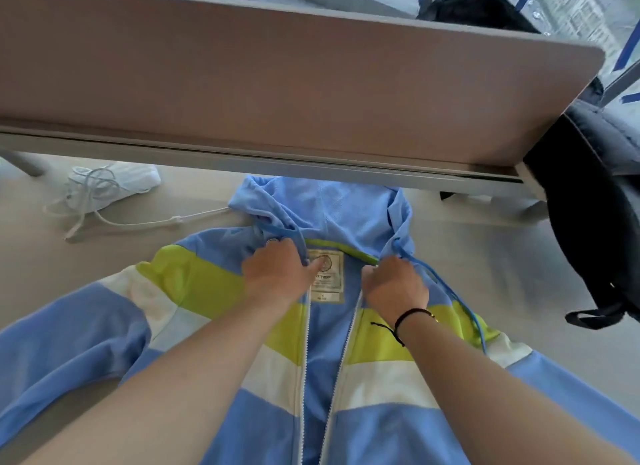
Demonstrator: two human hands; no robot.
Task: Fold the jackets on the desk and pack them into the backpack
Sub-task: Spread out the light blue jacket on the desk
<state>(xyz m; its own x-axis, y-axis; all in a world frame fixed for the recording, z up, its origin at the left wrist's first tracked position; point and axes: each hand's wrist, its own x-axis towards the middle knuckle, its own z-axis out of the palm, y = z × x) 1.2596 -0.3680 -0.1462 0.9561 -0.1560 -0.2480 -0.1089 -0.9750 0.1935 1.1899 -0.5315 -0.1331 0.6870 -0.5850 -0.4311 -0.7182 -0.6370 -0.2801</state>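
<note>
**Jacket spread out, folding not begun yet**

The blue jacket [346,412] with green and white stripes lies flat on the surface [519,263], front side up, zip open, hood pointing to the far side under the divider panel [277,83]. Both sleeves are spread out to left and right, not folded in.

The left hand [277,274] grips the left front edge near the collar, fingers curled on the fabric, thumb close to the inside label [325,274]. The right hand [394,284] pinches the right front edge near the collar, just beside the blue drawstring [446,291]. The hands are apart, one on each side of the open zip.

Progress, as I judge it: very early. It looks like prep only, i.e. straightening the collar or pulling the two fronts together before the first fold. No fold is done, nothing is packed.

The black backpack [588,222] stands at the far right edge of the surface, well apart from the jacket; I cannot tell if it is open. White cables [104,201] etc. lie at far left. Other jackets are not clearly in view.
</note>
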